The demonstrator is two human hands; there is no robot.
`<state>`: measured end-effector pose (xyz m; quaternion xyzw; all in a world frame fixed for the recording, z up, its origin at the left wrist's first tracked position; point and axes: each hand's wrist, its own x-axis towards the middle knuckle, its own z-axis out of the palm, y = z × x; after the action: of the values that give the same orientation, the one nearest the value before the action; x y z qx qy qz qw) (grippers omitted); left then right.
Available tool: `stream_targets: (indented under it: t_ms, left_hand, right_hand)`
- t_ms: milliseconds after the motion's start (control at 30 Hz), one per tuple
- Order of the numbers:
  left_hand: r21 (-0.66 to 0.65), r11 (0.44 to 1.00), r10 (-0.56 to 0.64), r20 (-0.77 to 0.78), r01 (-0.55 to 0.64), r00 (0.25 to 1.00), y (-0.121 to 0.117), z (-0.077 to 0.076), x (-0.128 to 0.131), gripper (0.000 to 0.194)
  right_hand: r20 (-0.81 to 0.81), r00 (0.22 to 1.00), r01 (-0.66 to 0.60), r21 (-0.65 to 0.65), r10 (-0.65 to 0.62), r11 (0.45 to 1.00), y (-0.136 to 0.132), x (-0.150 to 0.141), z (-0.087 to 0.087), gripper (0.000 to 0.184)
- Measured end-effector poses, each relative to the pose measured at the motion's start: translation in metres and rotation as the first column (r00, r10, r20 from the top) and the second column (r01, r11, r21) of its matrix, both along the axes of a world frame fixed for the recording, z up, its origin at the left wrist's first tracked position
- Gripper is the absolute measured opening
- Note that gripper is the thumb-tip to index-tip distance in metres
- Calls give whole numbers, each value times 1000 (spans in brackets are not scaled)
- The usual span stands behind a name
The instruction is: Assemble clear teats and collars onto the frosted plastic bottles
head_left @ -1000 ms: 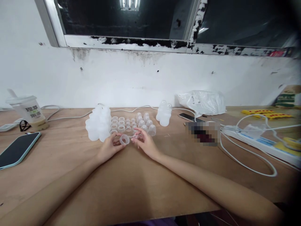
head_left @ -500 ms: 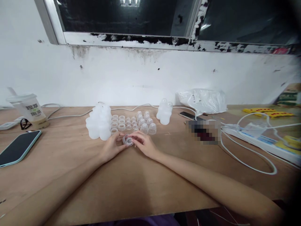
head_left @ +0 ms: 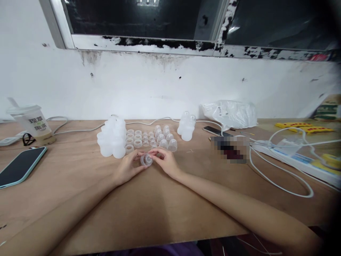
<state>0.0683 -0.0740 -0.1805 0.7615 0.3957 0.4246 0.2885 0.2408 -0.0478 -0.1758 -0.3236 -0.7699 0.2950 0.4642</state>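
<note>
My left hand (head_left: 129,166) is closed around the side of a clear bottle collar ring (head_left: 143,161), held just above the table. A clear bottle nipple (head_left: 149,160) sits in the ring, its tip turned towards my right hand (head_left: 165,160), whose fingertips pinch it. Just behind my hands stand rows of clear collar rings (head_left: 137,137), small nipples (head_left: 145,139) and domed caps (head_left: 172,144). To their left is a group of frosted white bottles (head_left: 113,137); a smaller group with clear domed tops (head_left: 187,128) stands at the back right.
A drink cup (head_left: 37,124) and a phone (head_left: 22,167) are on the left. At the right lie another phone (head_left: 213,130), a blurred-out item (head_left: 229,150), a power strip (head_left: 295,156) with looping white cables, and a plastic bag (head_left: 230,113) by the wall.
The ring and nipple have turned so that the nipple's tip now points more to the right. My right fingers have shifted slightly on it; my left hand has hardly moved.
</note>
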Motion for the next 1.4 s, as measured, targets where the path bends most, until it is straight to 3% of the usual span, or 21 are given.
stream_targets:
  t_ms: [100,167,300,433,533,600,700,833,967,1200,1400]
  left_hand:
    - [61,998,-8,-41,11,999,0,-1,-1,30]
    - [106,994,-9,-44,14,999,0,-1,-2,29]
    - [180,983,49,-89,-33,995,0,2,0,28]
    - [237,971,83,-161,-43,983,-2,6,7,27]
    - [265,957,165,-164,-118,973,-2,7,10,28]
    - [230,963,175,-143,-139,974,-1,6,11,33]
    - [122,989,90,-78,-81,993,0,3,11,38]
    - [65,996,65,-25,-64,998,0,0,10,23]
    - [35,992,120,-24,-119,992,0,0,8,15]
    - [131,971,225,-217,-200,950,-2,4,11,13]
    - [183,961,251,-276,-206,928,-6,4,14,10]
  right_hand:
    - [-16,999,-29,-29,28,999,2,0,-1,18]
    - [-63,991,-126,-118,119,985,4,-1,-3,24]
    - [-138,947,-321,-317,292,892,10,-2,-7,30]
    - [-179,955,-287,-346,237,893,15,-1,-10,28]
    - [-210,962,-239,-346,173,908,16,-1,-10,27]
    - [-205,970,-195,-324,132,926,13,0,-9,27]
    - [-165,978,-172,-271,130,947,8,-1,-5,25]
    - [-49,983,-184,-195,177,963,3,-3,-3,26]
    - [117,984,-134,-34,137,990,1,-4,-2,29]
    - [259,965,-83,194,30,978,-2,-6,-2,29]
    - [320,947,-68,212,-4,975,-3,-8,-3,30]
